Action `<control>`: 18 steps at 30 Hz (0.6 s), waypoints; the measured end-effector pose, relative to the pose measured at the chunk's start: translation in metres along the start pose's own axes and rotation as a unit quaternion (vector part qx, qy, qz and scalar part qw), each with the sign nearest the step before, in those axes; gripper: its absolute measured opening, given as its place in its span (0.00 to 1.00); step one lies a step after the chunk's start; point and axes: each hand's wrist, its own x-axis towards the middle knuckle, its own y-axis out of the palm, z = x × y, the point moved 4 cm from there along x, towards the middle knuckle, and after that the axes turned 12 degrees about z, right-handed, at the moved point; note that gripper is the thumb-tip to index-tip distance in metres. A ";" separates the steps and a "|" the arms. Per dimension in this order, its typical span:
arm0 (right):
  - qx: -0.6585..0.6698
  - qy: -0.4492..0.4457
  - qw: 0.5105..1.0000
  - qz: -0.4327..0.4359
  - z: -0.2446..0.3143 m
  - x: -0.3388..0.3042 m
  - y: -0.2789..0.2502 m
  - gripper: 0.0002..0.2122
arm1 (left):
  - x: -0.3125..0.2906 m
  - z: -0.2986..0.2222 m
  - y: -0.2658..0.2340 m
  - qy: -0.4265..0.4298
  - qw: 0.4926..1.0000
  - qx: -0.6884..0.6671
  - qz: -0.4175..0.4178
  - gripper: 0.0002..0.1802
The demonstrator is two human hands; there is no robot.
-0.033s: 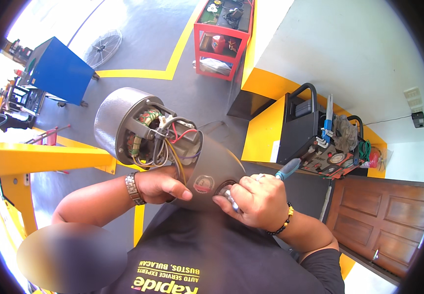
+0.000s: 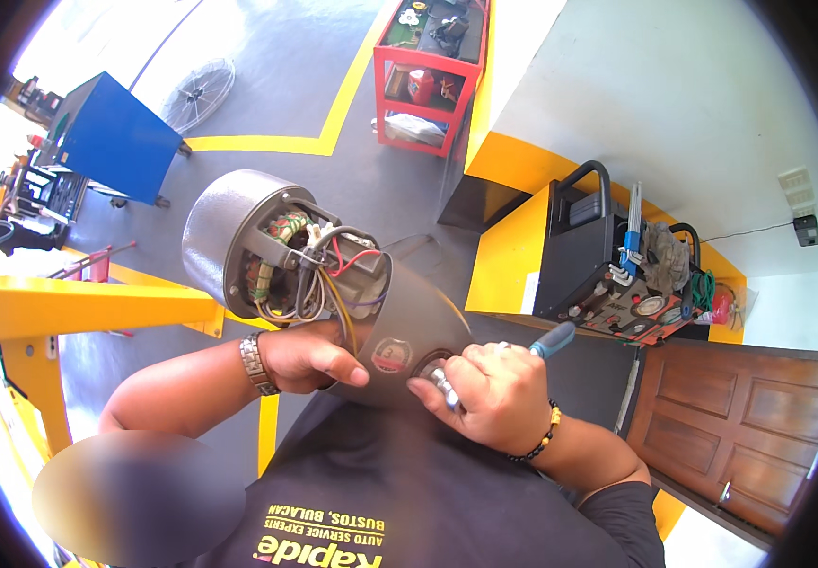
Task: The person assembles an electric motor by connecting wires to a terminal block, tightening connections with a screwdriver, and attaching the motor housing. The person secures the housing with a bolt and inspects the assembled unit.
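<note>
A grey electric motor, apparently from a fan, is tilted in front of my body. Its round silver end (image 2: 229, 237) points to the upper left. Bundled wires (image 2: 319, 270) lie exposed between that end and a curved grey cover (image 2: 423, 317). My left hand (image 2: 319, 358) grips the cover's near side, thumb on the outside and the other fingers hidden behind. My right hand (image 2: 494, 388) is closed around a tool whose blue-grey handle (image 2: 553, 339) sticks out past the knuckles. Beside that thumb, shiny metal (image 2: 442, 383) meets a round opening in the cover.
A yellow beam (image 2: 87, 303) crosses at the left. Farther off are a blue cabinet (image 2: 115, 137) on wheels, a wire fan guard (image 2: 199, 95) on the floor and a red cart (image 2: 432, 85). To the right stand a black equipment cart (image 2: 598, 275) and a wooden door (image 2: 730, 426).
My right hand has shifted slightly, and the blue-grey handle has tipped a little down and to the left. The left hand and the motor look the same.
</note>
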 end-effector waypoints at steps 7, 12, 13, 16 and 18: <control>0.026 0.061 0.997 -0.026 0.003 -0.002 0.002 0.16 | -0.003 -0.005 0.007 -0.004 1.000 0.012 -0.018 0.41; 0.021 0.053 0.998 -0.018 -0.001 -0.001 -0.005 0.17 | 0.000 -0.002 0.006 0.016 1.000 0.005 -0.008 0.41; 0.006 0.037 0.999 -0.014 -0.004 0.001 -0.010 0.18 | 0.002 -0.002 0.008 0.028 1.000 0.005 0.000 0.42; -0.039 -0.009 0.999 -0.005 -0.017 -0.007 -0.030 0.20 | 0.013 0.002 0.003 0.043 0.999 -0.006 0.004 0.43; -0.010 0.028 0.999 -0.032 -0.031 -0.023 -0.050 0.19 | 0.017 -0.005 0.007 0.065 0.997 -0.031 0.003 0.49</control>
